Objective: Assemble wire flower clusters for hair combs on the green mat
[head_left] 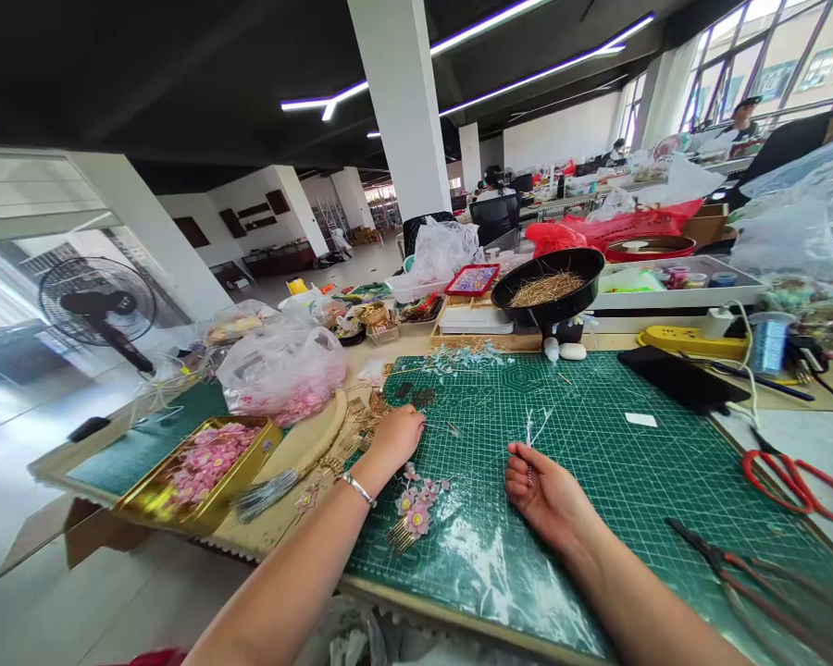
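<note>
My right hand (542,495) is raised over the green cutting mat, its fingers closed on thin white strands (536,427) that stick up from the fingertips. My left hand (397,435) reaches to the mat's left side, fingers curled together; whatever they pinch, if anything, is hidden. Beside it lie several gold hair combs (369,412) and small dark pieces (416,393). Below the left hand, a finished-looking hair comb with pink flowers (416,511) rests on the mat. Pale blue bits (465,359) are scattered at the mat's far edge.
A gold tin (269,437) of pink flowers stands at left, near a grey tassel (267,495). A black bowl (576,298) of gold pins stands behind the mat (597,416). Pliers (718,560) and red-handled scissors (781,476) lie at right. People sit farther back.
</note>
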The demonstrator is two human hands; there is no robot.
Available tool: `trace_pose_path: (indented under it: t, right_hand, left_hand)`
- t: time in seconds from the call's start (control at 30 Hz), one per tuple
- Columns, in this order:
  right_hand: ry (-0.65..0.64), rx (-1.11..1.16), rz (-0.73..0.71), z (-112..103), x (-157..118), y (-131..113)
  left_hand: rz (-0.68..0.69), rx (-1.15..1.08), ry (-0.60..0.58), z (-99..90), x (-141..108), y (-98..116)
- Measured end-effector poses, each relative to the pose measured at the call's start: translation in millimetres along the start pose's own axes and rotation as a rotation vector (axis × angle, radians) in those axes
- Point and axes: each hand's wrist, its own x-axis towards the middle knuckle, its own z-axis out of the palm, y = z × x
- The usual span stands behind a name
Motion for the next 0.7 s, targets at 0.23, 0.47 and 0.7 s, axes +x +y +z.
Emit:
trace_pose_path:
  t: [0.23,0.47,0.7]
  right_hand:
    - [0.052,-0.087,-0.029,2,-1,6]
    - [-0.061,-0.072,-0.005,2,1,11]
    - [0.018,-0.054,0.043,-1,2,5]
  left_hand:
    - [-0.031,-0.073,0.022,-0.3,-12,22]
    - [0.227,-0.158,0.089,-13.8,-41,104]
    - [0.039,-0.088,0.144,-23.9,-12,49]
